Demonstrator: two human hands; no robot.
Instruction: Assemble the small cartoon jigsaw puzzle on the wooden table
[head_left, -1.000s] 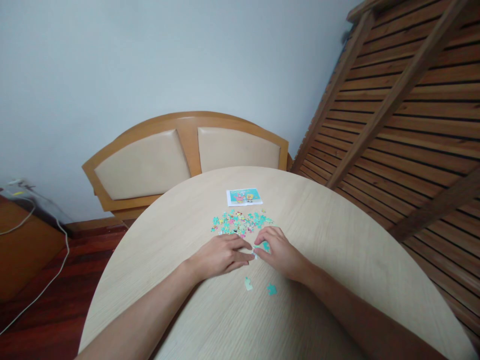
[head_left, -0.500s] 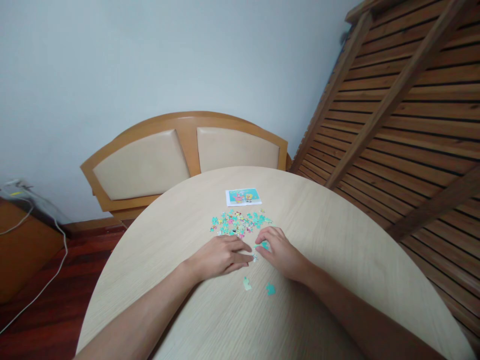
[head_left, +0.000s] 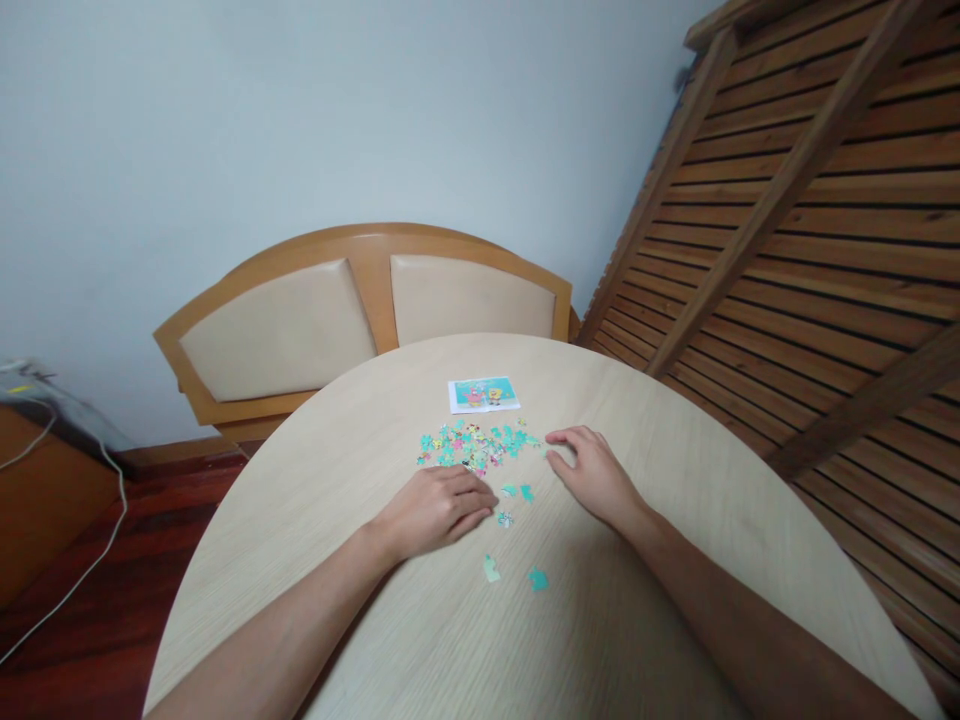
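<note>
Two bare hands flank a heap of jigsaw pieces [head_left: 510,437] on a round table [head_left: 697,480], below a cartoon picture sheet [head_left: 484,394]

In the head view, the right hand [head_left: 596,476] is at the heap's right edge, thumb and forefinger apart; the left hand [head_left: 442,507] lies at its near side, fingers together, any grip beneath them impossible to tell, close to a patterned piece [head_left: 505,519]. A low sweep of either palm could scatter loose pieces, and a hasty pinch could flip or drop one so thin
</note>
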